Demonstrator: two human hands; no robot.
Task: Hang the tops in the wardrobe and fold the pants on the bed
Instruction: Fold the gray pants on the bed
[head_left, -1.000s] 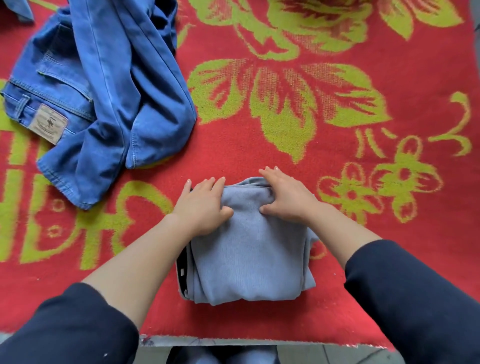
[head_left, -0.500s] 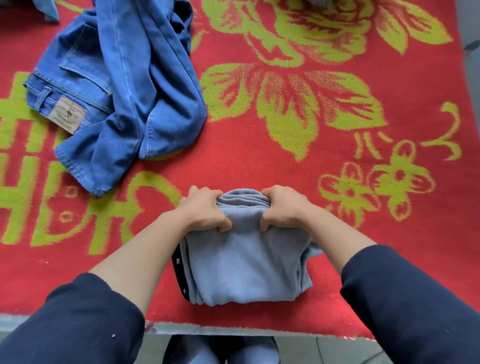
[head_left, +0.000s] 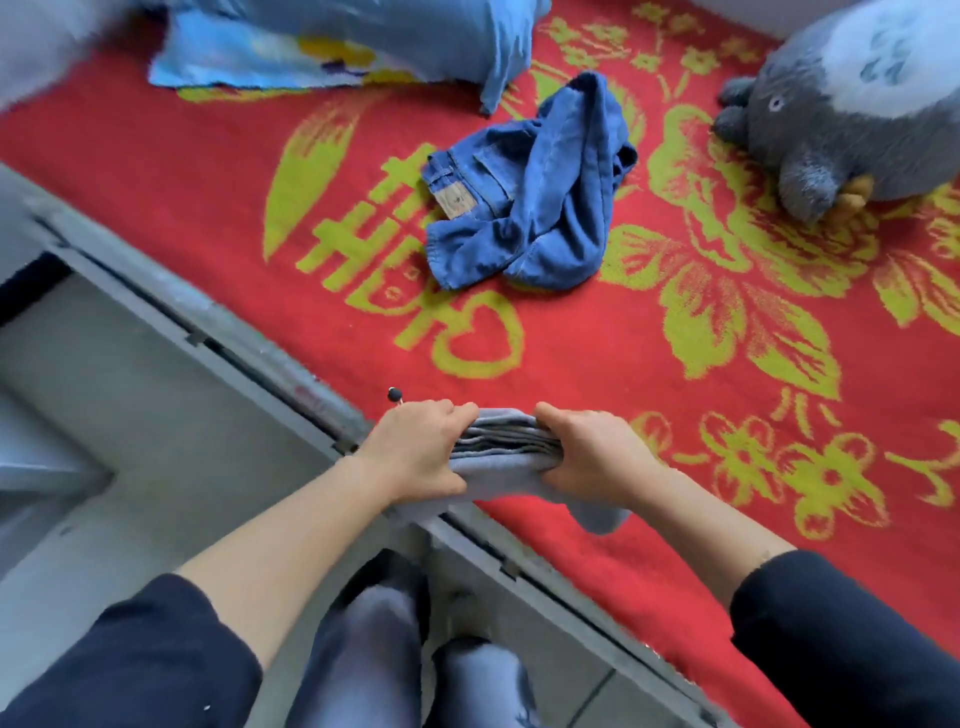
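The folded light grey pants (head_left: 506, 447) are lifted off the bed near its front edge, a stack of layers showing at the far side. My left hand (head_left: 415, 452) grips the stack's left end. My right hand (head_left: 592, 457) grips its right end, and a loose corner hangs below that hand. Crumpled blue jeans (head_left: 535, 192) with a tan waist patch lie unfolded farther back on the red blanket with yellow flowers (head_left: 675, 332).
A grey plush toy (head_left: 841, 114) sits at the back right. A light blue pillow (head_left: 332, 47) lies at the back left. The grey bed frame edge (head_left: 218, 338) runs diagonally on the left, with floor beyond it and my legs below.
Both hands went from pressing on the folded grey pants to gripping their ends and raising them off the blanket. The view has swung back and to the left, revealing the bed edge, pillow and plush toy.
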